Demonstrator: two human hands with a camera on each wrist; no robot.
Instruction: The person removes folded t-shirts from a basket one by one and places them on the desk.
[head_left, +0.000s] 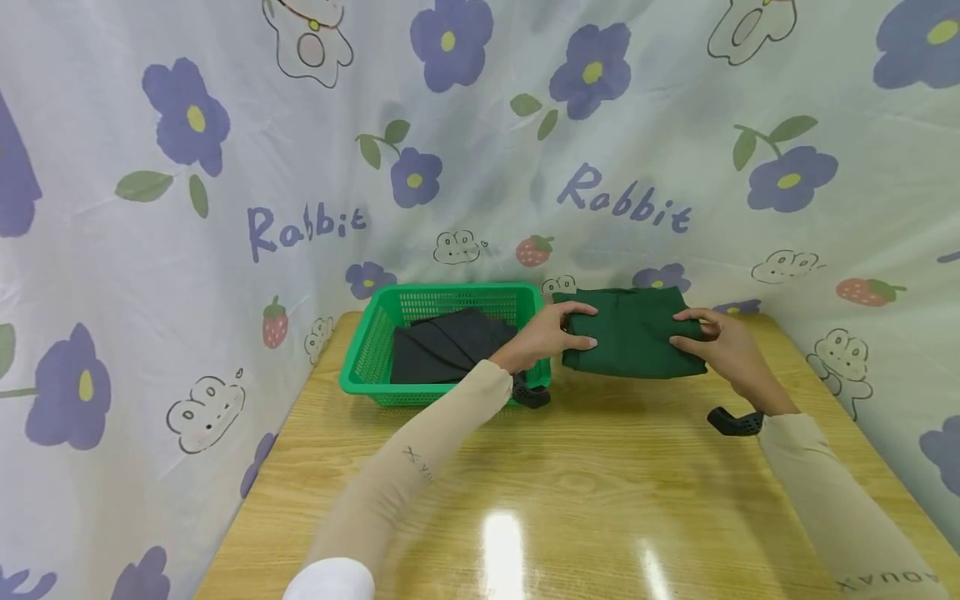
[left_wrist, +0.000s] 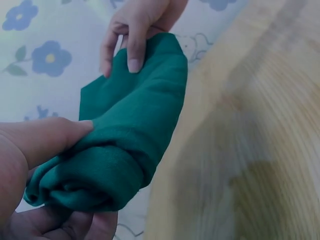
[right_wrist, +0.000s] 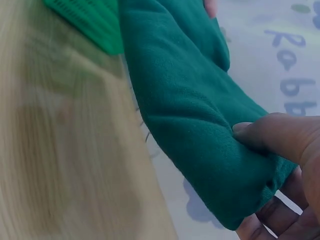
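A folded dark green cloth (head_left: 626, 333) is held up over the back right of the table. My left hand (head_left: 550, 337) grips its left end, thumb on one face and fingers on the other. The right hand (head_left: 723, 350) pinches the opposite end in the same way. In the left wrist view, rolled layers show at the near end of the green cloth (left_wrist: 130, 120). The right wrist view has the thumb of my right hand (right_wrist: 290, 145) pressing into the fabric. What kind of garment it is, I cannot tell.
Left of the cloth, a green perforated plastic basket (head_left: 360, 388) stands on the wooden table (head_left: 570, 483). Folded black cloth (head_left: 442, 346) lies inside it. A printed fabric curtain (head_left: 480, 133) hangs close behind the table and along its sides.
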